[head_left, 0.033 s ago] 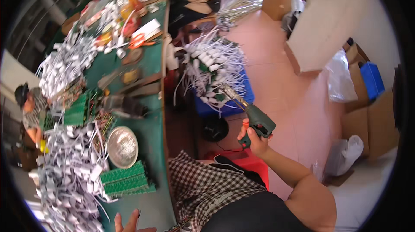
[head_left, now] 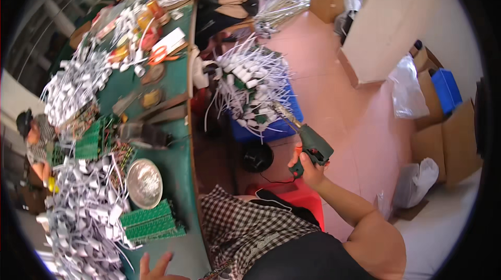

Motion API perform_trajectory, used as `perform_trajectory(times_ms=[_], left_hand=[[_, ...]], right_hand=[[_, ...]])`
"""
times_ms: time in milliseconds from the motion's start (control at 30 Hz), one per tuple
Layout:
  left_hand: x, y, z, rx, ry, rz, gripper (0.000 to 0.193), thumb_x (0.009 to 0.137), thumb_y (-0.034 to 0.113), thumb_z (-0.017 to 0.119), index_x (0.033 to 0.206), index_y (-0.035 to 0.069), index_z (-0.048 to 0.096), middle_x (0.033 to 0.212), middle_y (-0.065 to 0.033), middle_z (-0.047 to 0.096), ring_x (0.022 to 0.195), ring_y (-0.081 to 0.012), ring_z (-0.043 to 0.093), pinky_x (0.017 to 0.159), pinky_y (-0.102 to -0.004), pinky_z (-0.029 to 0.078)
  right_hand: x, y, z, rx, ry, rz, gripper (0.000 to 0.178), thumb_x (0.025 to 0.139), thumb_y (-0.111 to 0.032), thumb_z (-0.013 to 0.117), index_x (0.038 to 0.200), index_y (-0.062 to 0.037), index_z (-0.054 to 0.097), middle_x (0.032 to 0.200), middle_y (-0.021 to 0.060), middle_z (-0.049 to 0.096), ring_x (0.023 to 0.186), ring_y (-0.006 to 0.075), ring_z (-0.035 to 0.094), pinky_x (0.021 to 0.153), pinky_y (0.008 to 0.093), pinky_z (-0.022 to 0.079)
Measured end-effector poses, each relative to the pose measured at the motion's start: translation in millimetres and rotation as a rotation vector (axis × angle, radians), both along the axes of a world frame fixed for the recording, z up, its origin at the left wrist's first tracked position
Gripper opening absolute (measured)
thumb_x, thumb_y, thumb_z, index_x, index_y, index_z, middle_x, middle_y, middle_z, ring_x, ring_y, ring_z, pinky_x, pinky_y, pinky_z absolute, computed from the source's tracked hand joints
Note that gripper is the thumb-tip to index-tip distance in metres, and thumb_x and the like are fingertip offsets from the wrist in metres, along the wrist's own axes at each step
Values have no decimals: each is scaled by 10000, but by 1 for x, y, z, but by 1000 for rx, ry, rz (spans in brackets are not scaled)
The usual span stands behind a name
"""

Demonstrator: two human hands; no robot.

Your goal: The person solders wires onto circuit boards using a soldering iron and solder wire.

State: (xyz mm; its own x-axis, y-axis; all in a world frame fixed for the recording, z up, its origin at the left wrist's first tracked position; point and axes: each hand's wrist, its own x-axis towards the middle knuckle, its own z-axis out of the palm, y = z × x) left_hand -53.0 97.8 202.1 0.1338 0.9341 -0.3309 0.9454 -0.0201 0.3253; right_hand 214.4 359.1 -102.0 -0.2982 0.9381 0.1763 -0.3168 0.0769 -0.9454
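Note:
My right hand (head_left: pixel 312 172) is closed around the grip of a dark green soldering gun (head_left: pixel 315 143) with an orange trigger. Its long metal tip points away to the upper left, towards a pile of white cabled parts (head_left: pixel 253 79) on a blue crate (head_left: pixel 295 116). I cannot tell whether the tip touches them. At the lower edge, my left hand (head_left: pixel 156 268) shows only some fingers, spread and holding nothing, over the green table (head_left: pixel 180 178). Near it lie stacked green circuit boards (head_left: pixel 151 221) and a metal bowl (head_left: pixel 144 183) with silvery bits inside.
White cabled parts (head_left: pixel 86 212) heap along the table's left side. Orange scissors (head_left: pixel 163 56) lie farther back. A red stool (head_left: pixel 305 196) and a black round object (head_left: pixel 258 157) stand beside the table. Other people work at the far end and left. Cardboard boxes (head_left: pixel 462 142) stand at right.
The table and crate have shifted slightly left in view. My right hand keeps its hold on the soldering gun, almost unmoved; the left fingers have shifted a little.

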Motion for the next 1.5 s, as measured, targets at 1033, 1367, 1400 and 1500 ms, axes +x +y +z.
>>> perform_trajectory(times_ms=[1033, 1367, 1400, 1500], left_hand=[[-61, 73, -83, 730, 171, 321, 323, 716, 21, 717, 1027, 71, 644, 1279, -185, 518, 1173, -407, 534, 965, -483, 462], [-179, -28, -112, 560, 199, 847, 392, 838, 162, 680, 1173, -6, 564, 1144, -218, 604, 1069, -397, 578, 914, -442, 470], [-171, -26, -114, 466, 155, 853, 403, 855, 203, 674, 1180, -8, 563, 1153, -213, 604, 1066, -395, 582, 915, -444, 472], [-143, -20, -126, 422, -71, 718, 497, 924, 320, 633, 1287, 5, 507, 1281, -211, 554, 1205, -376, 531, 982, -461, 432]], right_hand=[[61, 48, -56, -229, 212, -418, 255, 1008, -309, 507, 1118, -78, 507, 738, 10, 471, 619, 100, 479, 538, 267, 445], [-9, 3, 18, -121, 264, -52, 315, 1019, -360, 433, 1158, -79, 460, 728, 35, 467, 601, 116, 470, 556, 255, 424], [-14, -9, 18, -104, 256, -42, 315, 1019, -360, 433, 1158, -79, 460, 728, 35, 467, 601, 116, 470, 556, 255, 424], [-43, -53, 29, -210, 290, 76, 394, 976, -376, 475, 1165, -33, 431, 697, 73, 483, 551, 164, 494, 519, 286, 468]])
